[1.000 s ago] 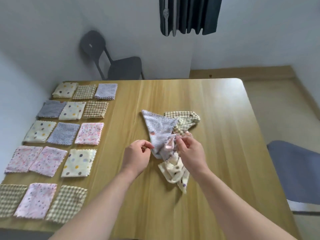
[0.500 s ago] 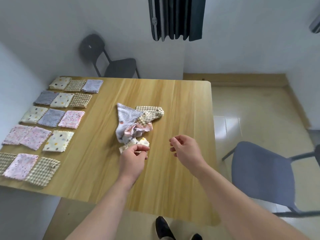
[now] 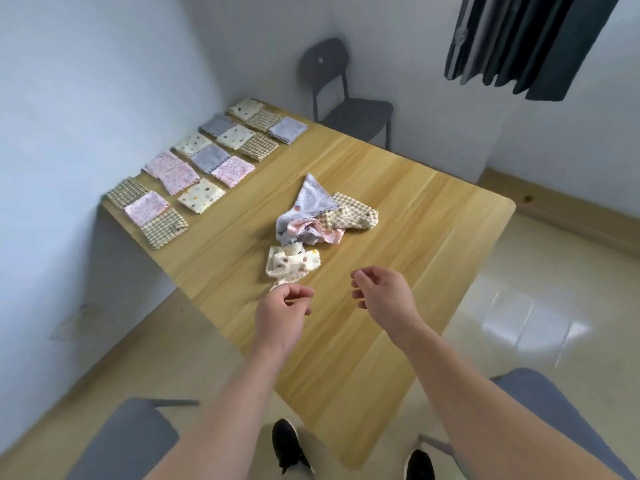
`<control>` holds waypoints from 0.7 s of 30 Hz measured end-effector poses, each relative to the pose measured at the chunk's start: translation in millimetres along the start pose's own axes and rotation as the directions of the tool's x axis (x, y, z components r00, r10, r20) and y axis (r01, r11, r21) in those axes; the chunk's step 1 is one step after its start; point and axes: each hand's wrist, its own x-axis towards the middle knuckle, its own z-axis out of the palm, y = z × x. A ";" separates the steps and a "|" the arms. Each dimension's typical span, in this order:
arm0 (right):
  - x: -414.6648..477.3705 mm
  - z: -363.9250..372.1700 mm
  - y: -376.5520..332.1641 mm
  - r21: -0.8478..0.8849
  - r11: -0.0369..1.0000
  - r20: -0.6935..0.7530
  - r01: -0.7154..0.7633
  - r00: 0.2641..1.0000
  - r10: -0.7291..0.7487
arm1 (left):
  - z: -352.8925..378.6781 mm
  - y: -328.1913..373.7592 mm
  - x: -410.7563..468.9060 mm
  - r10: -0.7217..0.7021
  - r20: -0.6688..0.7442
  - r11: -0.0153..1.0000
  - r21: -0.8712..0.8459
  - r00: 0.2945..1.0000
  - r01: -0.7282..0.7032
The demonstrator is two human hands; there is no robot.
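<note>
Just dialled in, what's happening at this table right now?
A person stands at a wooden table working through small cloths. Folded cloths lie in rows along its far left side. A crumpled pile of grey, pink and checked cloths sits mid-table, with a cream dotted cloth just in front of it. The right hand hovers loosely curled and holds nothing. The left hand is at the cream cloth's near corner; whether it pinches it is unclear.
</note>
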 end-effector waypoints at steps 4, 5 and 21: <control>-15.2 -3.5 -5.1 -0.061 0.998 0.100 0.036 0.995 -0.030 | -8.3 -5.3 -39.8 -0.056 -0.051 0.998 -0.020 0.997 0.055; -20.3 -2.8 -7.7 -0.078 0.996 0.123 0.045 0.992 -0.035 | -11.4 -5.7 -45.4 -0.071 -0.075 0.997 -0.040 0.995 0.068; 22.3 -1.5 10.3 -0.324 0.943 0.272 0.070 0.962 0.022 | 9.3 -37.4 -12.2 -0.204 -0.168 0.975 -0.124 0.964 0.185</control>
